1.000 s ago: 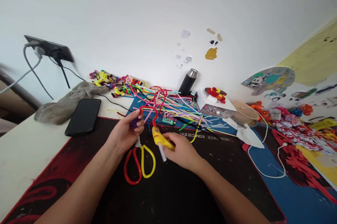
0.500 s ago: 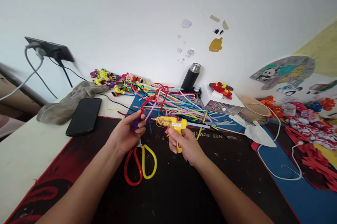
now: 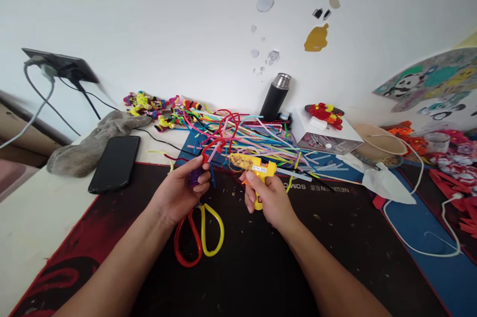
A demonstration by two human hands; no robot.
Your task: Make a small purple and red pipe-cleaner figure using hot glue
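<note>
Near the mat's edge, left fingers hold a purple piece, right fingers a glue gun, apart.

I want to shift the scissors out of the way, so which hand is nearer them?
Left. The left hand is at the far end of the scissors, partly hiding them; the right hand, gripping the glue gun, is farther off to their right.

"newmen" on dark mat; glue gun label too small to read
</note>
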